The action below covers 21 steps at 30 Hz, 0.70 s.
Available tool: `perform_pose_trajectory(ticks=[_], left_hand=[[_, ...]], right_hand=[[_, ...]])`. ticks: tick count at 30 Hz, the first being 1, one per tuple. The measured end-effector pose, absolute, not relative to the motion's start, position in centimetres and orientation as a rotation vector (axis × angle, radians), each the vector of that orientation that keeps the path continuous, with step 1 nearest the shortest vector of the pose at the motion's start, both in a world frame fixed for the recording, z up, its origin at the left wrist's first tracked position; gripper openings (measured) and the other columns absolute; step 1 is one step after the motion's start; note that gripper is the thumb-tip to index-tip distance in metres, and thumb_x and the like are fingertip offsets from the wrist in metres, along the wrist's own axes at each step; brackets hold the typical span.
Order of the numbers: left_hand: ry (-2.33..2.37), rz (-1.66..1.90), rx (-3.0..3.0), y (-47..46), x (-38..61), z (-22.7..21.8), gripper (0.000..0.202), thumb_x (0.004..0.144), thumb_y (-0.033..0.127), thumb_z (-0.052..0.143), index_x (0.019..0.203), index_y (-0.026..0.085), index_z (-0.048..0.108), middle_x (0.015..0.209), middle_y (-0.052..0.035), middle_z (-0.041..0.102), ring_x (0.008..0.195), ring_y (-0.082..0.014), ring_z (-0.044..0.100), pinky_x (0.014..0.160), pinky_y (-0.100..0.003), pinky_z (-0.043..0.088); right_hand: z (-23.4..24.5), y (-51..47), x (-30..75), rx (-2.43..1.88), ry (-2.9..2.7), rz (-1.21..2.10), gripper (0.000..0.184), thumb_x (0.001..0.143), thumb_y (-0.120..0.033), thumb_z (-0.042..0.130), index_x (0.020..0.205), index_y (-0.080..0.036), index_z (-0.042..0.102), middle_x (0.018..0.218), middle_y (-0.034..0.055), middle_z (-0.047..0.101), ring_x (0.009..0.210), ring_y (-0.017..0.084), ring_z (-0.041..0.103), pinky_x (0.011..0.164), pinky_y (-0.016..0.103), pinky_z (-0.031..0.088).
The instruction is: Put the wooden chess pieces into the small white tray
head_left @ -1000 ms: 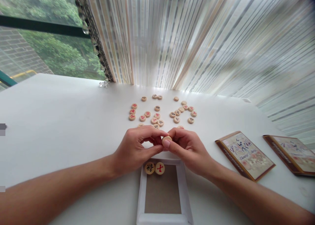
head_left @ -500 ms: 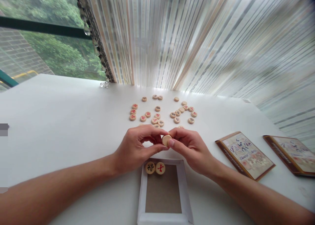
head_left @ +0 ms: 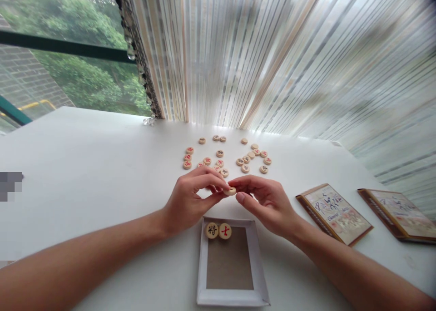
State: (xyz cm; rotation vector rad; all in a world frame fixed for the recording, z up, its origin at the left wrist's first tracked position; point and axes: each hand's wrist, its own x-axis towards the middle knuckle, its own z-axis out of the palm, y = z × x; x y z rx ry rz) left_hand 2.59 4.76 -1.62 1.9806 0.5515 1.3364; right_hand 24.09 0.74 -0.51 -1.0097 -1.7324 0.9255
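A round wooden Chinese chess piece (head_left: pixel 230 191) is pinched at its left side between the thumb and fingers of my left hand (head_left: pixel 190 193). It is tilted nearly edge-on, with a bit of dark marking showing on top. My right hand (head_left: pixel 269 202) is close against its right side, thumb and index finger apart; whether the index tip touches the piece I cannot tell. Below the hands lies a shallow white box tray (head_left: pixel 233 297) with a brown bottom. Inside its far left corner sit a black-marked piece (head_left: pixel 211 230) and a red-marked piece (head_left: pixel 225 231), side by side.
Several more chess pieces (head_left: pixel 245 168) lie scattered on the white table (head_left: pixel 102 165) beyond my hands, some face down. Two Chinese chess boxes (head_left: pixel 337 213) lie to the right. A striped string curtain (head_left: pixel 218 52) hangs at the far edge, a window (head_left: pixel 75 70) at left.
The chess piece has turned from its blank face toward edge-on, showing dark marking. My right thumb has come off it. The view has shifted slightly.
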Motion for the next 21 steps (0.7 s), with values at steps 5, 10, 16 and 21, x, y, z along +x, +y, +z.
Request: perform_pose_trajectory(ticks=[5,10,16,21], left_hand=[[0.510,1.408,2.144,5.0,2.3,-1.6,0.013,0.089,0.006,0.081,0.095,0.017,0.080,0.098,-0.0061,0.073,0.089,-0.0139,0.072,0.079,-0.023,0.063],[0.430,1.400,2.257,4.9,2.1,-1.7,0.015,0.091,0.005,0.078,0.097,0.018,0.080,0.099,-0.0063,0.071,0.090,-0.0146,0.072,0.080,-0.025,0.061],[0.397,1.326,2.287,4.7,2.2,-1.6,0.018,0.092,0.003,0.073,0.102,0.017,0.078,0.102,-0.0071,0.070,0.090,-0.0151,0.071,0.076,-0.024,0.062],[0.536,1.275,2.192,4.9,2.3,-1.7,0.029,0.089,0.000,0.064,0.108,0.017,0.077,0.106,-0.0080,0.072,0.087,-0.0145,0.069,0.073,-0.025,0.062]], right_hand=[[0.2,0.9,24.2,-1.065,-1.825,0.830,0.020,0.096,-0.031,0.076,0.109,-0.017,0.079,0.086,0.0056,0.079,0.072,0.016,0.067,0.064,0.028,0.052],[1.5,0.9,24.5,-1.101,-1.953,0.848,0.019,0.093,-0.030,0.079,0.107,-0.017,0.080,0.087,0.0039,0.080,0.071,0.014,0.067,0.064,0.026,0.053],[2.9,0.3,25.0,-1.156,-2.079,0.796,0.010,0.087,-0.019,0.079,0.097,-0.019,0.079,0.082,0.0013,0.078,0.069,0.013,0.065,0.064,0.025,0.053],[2.8,-1.0,26.0,-1.189,-2.124,0.660,0.012,0.088,-0.024,0.080,0.098,-0.020,0.074,0.085,0.0027,0.078,0.070,0.015,0.065,0.065,0.027,0.054]])
